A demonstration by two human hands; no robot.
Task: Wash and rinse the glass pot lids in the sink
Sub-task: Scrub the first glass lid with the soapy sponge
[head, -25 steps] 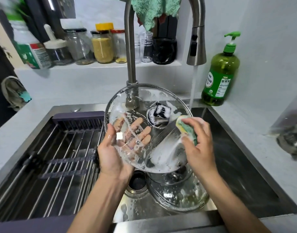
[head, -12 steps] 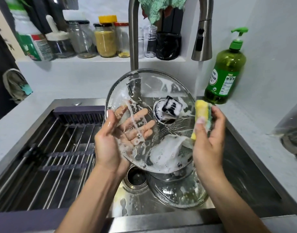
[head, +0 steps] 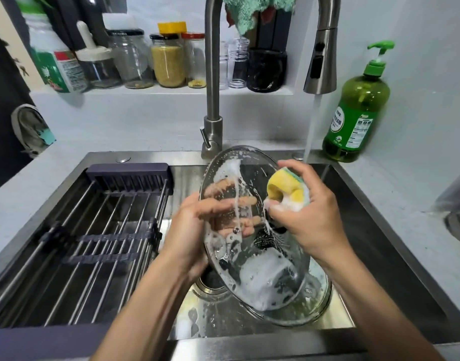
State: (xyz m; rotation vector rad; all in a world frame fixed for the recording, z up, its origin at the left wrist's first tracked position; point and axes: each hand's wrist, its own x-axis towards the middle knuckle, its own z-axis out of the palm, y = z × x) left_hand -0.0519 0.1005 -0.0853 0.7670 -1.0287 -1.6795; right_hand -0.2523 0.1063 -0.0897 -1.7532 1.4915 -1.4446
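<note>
A person stands at a steel sink (head: 374,230), seen from above, both forearms reaching in. The left hand (head: 197,230) holds a soapy glass pot lid (head: 252,230) on edge over the middle of the sink, thumb on the near face at the rim and straight fingers spread flat behind the glass, showing through it. The right hand (head: 312,217) has its fingers curled around a yellow and green sponge (head: 286,190), squeezing it against the lid's black knob (head: 275,227), which is mostly hidden. Foam streaks the glass and pools at its lower edge. The lid looks stiff, fairly heavy and breakable, and the soap likely makes it slippery; the metal rim or the knob seem the safest places to hold. A second glass lid (head: 320,295) lies flat on the sink floor below, beside the drain (head: 210,280), where a dropped lid could strike it. Water runs from the faucet head (head: 320,61) near the sink's back right corner, just behind the right hand. A roll-up drying rack (head: 93,230) covers the sink's left half. A green soap bottle (head: 356,113) stands on the counter at the back right corner. Jars (head: 169,61) line a shelf behind.
</note>
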